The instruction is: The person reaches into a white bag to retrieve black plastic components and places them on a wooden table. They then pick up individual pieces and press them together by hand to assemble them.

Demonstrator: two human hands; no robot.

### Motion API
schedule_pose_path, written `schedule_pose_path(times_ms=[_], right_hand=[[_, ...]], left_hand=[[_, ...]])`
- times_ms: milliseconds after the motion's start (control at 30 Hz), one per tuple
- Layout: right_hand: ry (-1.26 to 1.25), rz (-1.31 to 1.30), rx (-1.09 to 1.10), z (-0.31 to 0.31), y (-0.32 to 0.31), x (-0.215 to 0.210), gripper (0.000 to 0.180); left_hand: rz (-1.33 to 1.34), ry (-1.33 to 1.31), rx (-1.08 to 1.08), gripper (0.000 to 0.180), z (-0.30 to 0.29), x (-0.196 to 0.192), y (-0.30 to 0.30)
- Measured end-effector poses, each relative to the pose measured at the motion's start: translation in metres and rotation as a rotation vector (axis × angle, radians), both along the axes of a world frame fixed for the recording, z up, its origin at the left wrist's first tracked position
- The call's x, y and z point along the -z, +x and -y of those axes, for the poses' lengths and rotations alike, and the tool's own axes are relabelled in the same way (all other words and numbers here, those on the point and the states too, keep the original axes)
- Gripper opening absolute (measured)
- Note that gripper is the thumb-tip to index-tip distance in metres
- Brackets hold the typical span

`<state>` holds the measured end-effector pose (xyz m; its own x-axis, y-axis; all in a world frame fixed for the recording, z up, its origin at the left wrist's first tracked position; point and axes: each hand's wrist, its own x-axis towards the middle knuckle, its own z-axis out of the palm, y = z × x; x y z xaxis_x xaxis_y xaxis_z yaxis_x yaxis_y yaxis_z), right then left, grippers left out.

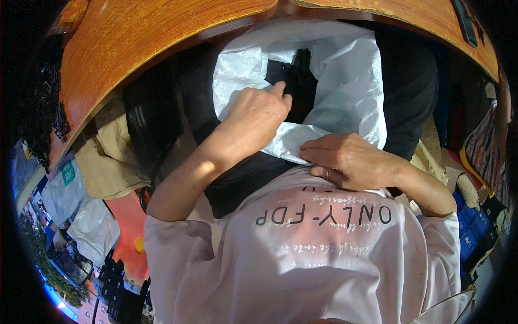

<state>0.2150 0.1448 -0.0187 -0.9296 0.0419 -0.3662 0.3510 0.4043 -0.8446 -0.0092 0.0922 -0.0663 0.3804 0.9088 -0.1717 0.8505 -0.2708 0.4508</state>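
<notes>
A white woven plastic sack (350, 81) stands open between my black-trousered legs, its near rim folded outward. Inside it lie black parts (303, 70) that I cannot name; shadow hides much of them. Over the sack's near left edge, my left hand (261, 114) is closed, with curled fingers against the plastic and fingertips partly hidden. At the near rim, my right hand (348, 161) pinches the folded edge, fingers on top and thumb below, close against my shirt.
A curved orange wooden tabletop (162, 27) arches beyond the sack, with a dark flat object (465, 24) at its right. Brown sacking (110, 156), white bags (93, 232) and a red surface (127, 227) lie left. A blue crate (475, 224) stands right.
</notes>
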Motion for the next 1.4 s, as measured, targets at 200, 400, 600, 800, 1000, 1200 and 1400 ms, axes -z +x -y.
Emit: schedule_pose_path(times_ms=[200,400,600,800,1000,1200,1400], right_hand=[[-0.168,-0.021,0.155,-0.019,0.005,0.003,0.029],[0.218,-0.013,0.057,-0.065,-0.029,0.01,0.014],[0.548,0.285,-0.42,-0.098,-0.067,0.076,0.014],[0.669,0.163,-0.662,-0.081,-0.096,0.134,0.014],[0.773,-0.335,-0.773,-0.057,-0.079,0.195,0.014],[0.827,-0.362,-0.752,-0.054,-0.073,0.215,0.019],[0.866,-0.507,-0.473,-0.055,-0.055,0.239,0.03]], left_hand=[[-0.184,-0.288,0.259,0.014,-0.013,-0.011,-0.003],[-0.288,-0.269,0.277,0.008,-0.003,-0.023,0.006],[-0.234,-0.227,0.301,0.009,0.013,-0.031,0.009],[-0.159,-0.408,0.347,0.012,0.014,-0.046,0.002],[-0.102,-0.426,0.345,0.015,0.011,-0.053,-0.001],[-0.08,-0.297,0.281,0.013,0.021,-0.066,-0.011],[-0.146,-0.325,0.301,0.01,0.023,-0.08,-0.018]])
